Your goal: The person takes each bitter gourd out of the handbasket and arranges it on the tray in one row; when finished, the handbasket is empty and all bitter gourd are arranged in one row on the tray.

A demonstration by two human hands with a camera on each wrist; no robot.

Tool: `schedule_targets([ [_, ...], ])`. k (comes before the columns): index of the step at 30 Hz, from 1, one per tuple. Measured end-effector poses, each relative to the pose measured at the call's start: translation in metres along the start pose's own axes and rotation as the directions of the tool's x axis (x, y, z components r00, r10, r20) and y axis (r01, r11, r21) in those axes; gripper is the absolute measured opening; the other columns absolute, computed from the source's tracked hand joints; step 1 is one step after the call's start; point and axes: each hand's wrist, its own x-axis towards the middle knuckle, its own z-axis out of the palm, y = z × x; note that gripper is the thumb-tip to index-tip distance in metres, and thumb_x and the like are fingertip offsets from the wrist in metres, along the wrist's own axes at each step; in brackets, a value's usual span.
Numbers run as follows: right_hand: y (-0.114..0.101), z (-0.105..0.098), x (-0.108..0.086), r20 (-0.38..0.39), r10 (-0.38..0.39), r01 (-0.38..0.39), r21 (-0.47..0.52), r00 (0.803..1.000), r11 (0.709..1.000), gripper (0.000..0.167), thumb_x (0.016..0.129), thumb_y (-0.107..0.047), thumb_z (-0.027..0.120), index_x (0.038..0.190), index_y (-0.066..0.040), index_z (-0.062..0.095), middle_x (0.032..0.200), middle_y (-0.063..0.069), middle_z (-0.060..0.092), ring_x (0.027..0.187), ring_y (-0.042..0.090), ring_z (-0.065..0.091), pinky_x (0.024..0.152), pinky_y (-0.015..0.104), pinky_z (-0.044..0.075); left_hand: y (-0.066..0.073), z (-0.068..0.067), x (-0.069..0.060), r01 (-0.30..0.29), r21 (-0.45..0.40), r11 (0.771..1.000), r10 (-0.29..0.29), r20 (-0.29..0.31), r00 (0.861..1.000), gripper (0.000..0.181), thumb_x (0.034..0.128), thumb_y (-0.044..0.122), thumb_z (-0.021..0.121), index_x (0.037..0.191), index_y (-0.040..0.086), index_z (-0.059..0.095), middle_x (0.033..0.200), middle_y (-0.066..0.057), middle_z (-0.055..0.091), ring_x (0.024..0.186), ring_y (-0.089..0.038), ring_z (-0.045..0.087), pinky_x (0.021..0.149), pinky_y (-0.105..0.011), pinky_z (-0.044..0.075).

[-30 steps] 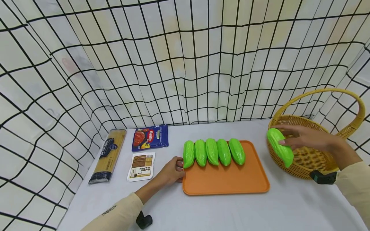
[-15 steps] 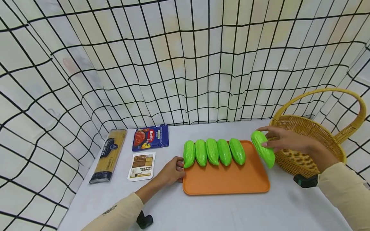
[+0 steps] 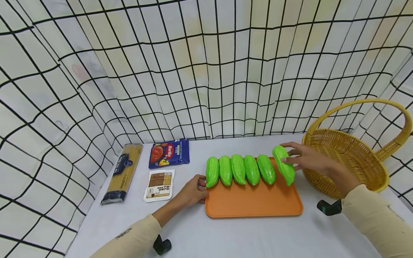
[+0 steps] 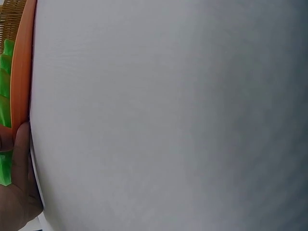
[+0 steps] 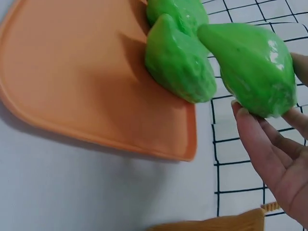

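Note:
My right hand (image 3: 311, 157) holds a bright green bitter melon (image 3: 283, 165) over the right end of the orange tray (image 3: 255, 206). In the right wrist view the held bitter melon (image 5: 255, 67) sits between thumb and fingers, apart from the tray surface. Several more bitter melons (image 3: 238, 169) lie side by side along the tray's back edge, starting from its left corner. My left hand (image 3: 193, 190) grips the tray's left rim; the left wrist view has the tray edge (image 4: 21, 72) pinched between thumb and finger.
A wicker basket (image 3: 382, 186) with a tall handle stands right of the tray, behind my right forearm. To the left lie a spaghetti pack (image 3: 124, 173), a blue Barilla pouch (image 3: 169, 153) and a white-edged packet (image 3: 159, 185). A black-grid netting wall (image 3: 226, 79) borders the back.
My right hand has carried the bitter melon leftward from the basket to above the tray's right end. The left hand stays at the tray's rim.

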Motion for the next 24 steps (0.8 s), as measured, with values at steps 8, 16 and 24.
schedule_targets([
  [8, 0.005, 0.014, 0.01, -0.075, 0.03, -0.03, 0.001, 0.997, 1.0, 0.076, 0.098, -0.039, 0.062, 0.157, -0.008, 0.025, 0.145, 0.035, 0.042, 0.121, 0.038, 0.058, 0.089, 0.043, 0.063, -0.003, 0.0, 0.002, 0.001, 0.008, 1.0, -0.001, 0.004, 1.0, 0.065, 0.0796, -0.004, 0.067, 0.141, -0.003, 0.043, 0.118, -0.015, 0.055, 0.1, -0.024, 0.059, 0.068, -0.032, 0.066],
  [16, 0.01, 0.019, 0.014, -0.105, 0.095, -0.099, -0.031, 0.99, 0.995, 0.076, 0.099, -0.038, 0.06, 0.157, -0.006, 0.022, 0.144, 0.039, 0.039, 0.121, 0.043, 0.057, 0.088, 0.043, 0.063, -0.002, 0.0, 0.001, 0.002, 0.015, 1.0, -0.002, 0.003, 1.0, 0.065, 0.08, -0.003, 0.068, 0.141, -0.003, 0.043, 0.118, -0.015, 0.055, 0.1, -0.023, 0.059, 0.068, -0.031, 0.066],
  [24, 0.012, 0.027, 0.021, -0.13, 0.139, -0.143, -0.023, 0.982, 0.989, 0.073, 0.1, -0.03, 0.059, 0.156, -0.002, 0.023, 0.142, 0.042, 0.038, 0.12, 0.047, 0.056, 0.088, 0.048, 0.062, -0.001, 0.0, 0.0, -0.002, 0.009, 1.0, 0.002, -0.003, 1.0, 0.065, 0.0792, -0.005, 0.068, 0.14, -0.004, 0.044, 0.116, -0.016, 0.055, 0.098, -0.023, 0.059, 0.067, -0.033, 0.066],
])
